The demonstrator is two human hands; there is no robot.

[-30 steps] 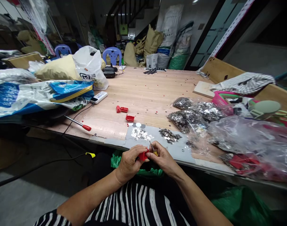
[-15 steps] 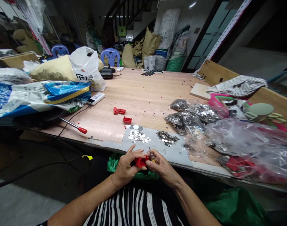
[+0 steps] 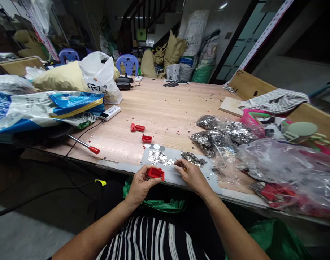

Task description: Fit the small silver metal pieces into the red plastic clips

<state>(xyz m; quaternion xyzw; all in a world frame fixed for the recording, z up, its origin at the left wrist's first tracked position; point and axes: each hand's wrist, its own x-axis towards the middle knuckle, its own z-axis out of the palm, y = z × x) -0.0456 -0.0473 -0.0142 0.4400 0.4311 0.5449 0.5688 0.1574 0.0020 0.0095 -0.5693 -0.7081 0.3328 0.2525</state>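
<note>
My left hand (image 3: 141,185) is closed on a small red plastic housing (image 3: 156,173), its open hollow side facing up, just over the front edge of the table. My right hand (image 3: 190,173) is closed on a thin screwdriver-like tool with a yellowish handle (image 3: 185,168). Its fingertips are over the grey mat (image 3: 173,176), near a pile of shiny flat metal pieces (image 3: 157,157) and a heap of darker metal parts (image 3: 193,159). Whether those fingertips also touch a metal piece is too small to tell.
Red plastic parts (image 3: 146,139) lie behind the mat. Clear bags of metal parts (image 3: 208,141) and a pink basket (image 3: 250,119) crowd the right side. A red-tipped lever (image 3: 94,149) and a white power strip (image 3: 111,112) are at left. A green bag (image 3: 165,205) hangs below the edge.
My right hand has moved away from the red housing, forward and right to the mat, with the tool still in it. My left hand has shifted slightly left and turned the housing.
</note>
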